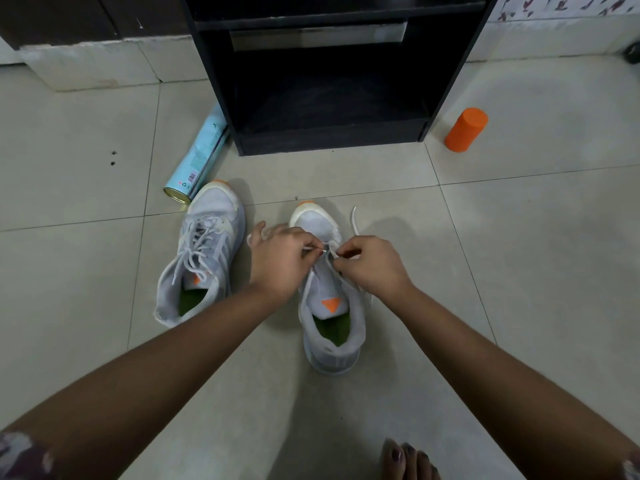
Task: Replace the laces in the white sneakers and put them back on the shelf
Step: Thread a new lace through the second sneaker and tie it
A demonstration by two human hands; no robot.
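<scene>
Both hands are down at the floor, arms stretched forward and wrists bent in toward each other. The left hand (280,261) has its fingers curled and pinches the white lace (355,221) at the fingertips. The right hand (372,266) pinches the same lace just opposite, knuckles up. The 2 sets of fingertips nearly meet above the eyelets of the middle sneaker (332,327). This sneaker stands upright on the tiled floor (519,254), toe pointing away, and 1 loose lace end trails off beside its toe.

Just to the left sits the second sneaker (204,258), laced and angled slightly. Beyond its toe a pale blue spray can (199,157) lies on its side against the black shelf (329,133). An orange cylinder (465,129) stands right of the shelf. The toes of a bare foot (405,459) show at the bottom edge.
</scene>
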